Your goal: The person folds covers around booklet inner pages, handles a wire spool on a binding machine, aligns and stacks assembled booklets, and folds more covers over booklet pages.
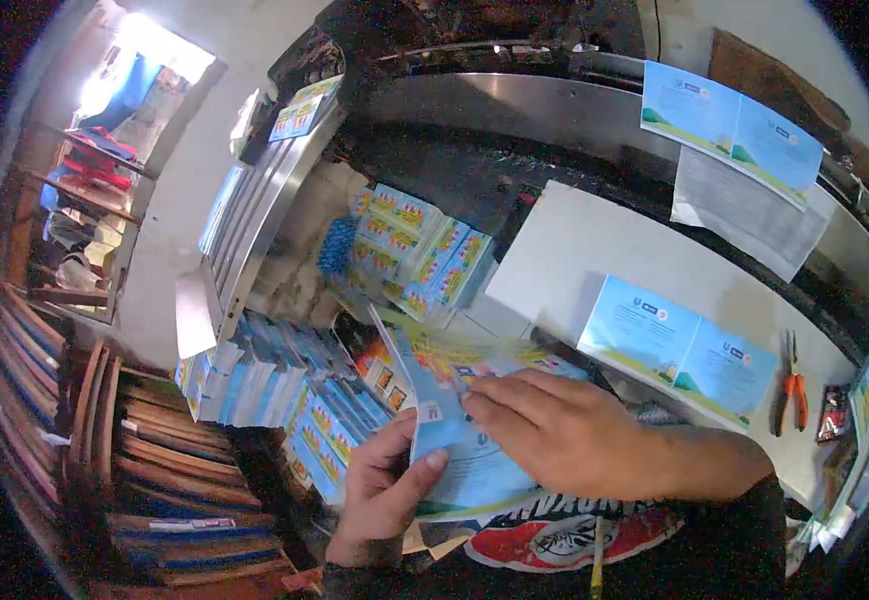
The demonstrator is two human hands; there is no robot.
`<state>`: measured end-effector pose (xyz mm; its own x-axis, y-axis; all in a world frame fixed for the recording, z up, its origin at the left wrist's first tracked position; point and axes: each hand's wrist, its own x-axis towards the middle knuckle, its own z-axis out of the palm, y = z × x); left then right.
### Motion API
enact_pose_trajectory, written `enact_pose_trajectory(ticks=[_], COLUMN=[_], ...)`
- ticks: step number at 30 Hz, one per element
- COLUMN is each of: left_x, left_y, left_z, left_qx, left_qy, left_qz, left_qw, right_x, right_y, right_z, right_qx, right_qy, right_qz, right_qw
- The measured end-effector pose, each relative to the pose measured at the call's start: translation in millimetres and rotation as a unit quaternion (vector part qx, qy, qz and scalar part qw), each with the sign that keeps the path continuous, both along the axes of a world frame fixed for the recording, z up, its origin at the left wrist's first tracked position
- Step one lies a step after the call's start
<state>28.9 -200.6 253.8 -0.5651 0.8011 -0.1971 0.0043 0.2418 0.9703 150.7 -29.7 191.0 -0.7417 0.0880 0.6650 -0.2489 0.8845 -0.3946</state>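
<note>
A light blue printed booklet (pixel 462 455) is held up in front of my body, its upper part partly opened and smeared by motion. My left hand (pixel 384 490) grips its left side, the thumb in front and the other fingers round the edge. Across its face lies my right hand (pixel 574 430), fingers stretched out and close together, its thumb hidden. Just left of my hands, many similar booklets (pixel 319 435) are stacked in rows.
On the white board (pixel 544 255) at right lie a blue printed sheet (pixel 676 350), orange-handled pliers (pixel 790 395) and a small dark packet (pixel 833 413). More booklets (pixel 409 240) are piled behind. Another blue sheet (pixel 732 130) hangs on the machine. Wooden shelves (pixel 174 470) stand lower left.
</note>
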Motion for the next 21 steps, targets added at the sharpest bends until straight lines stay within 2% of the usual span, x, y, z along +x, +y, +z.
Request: enact_pose_trajectory(ticks=[3, 10, 16, 18, 19, 21], left_x=[-1, -3, -2, -4, -5, -10], left_y=[3, 9, 12, 11, 10, 5], left_z=[7, 4, -9, -9, -9, -12], left_qx=[-0.027, -0.028, 0.023, 0.014, 0.007, 0.027], left_qy=[-0.005, 0.021, -0.011, -0.012, -0.012, 0.009], left_qz=[-0.009, -0.049, -0.013, 0.001, 0.016, 0.029], left_qw=[1.0, 0.998, 1.0, 1.0, 1.0, 0.999], right_x=[1, -1, -15, -19, -20, -20], right_y=[-3, -4, -3, -5, -5, 0], right_z=[9, 10, -5, -10, -17, -30], right_qx=[0.082, 0.085, -0.008, -0.148, -0.149, -0.435], right_qy=[-0.018, -0.024, 0.078, 0.097, 0.094, 0.049], right_qz=[-0.034, -0.062, -0.086, -0.08, -0.079, -0.042], right_qw=[0.996, 0.994, 0.993, 0.981, 0.981, 0.898])
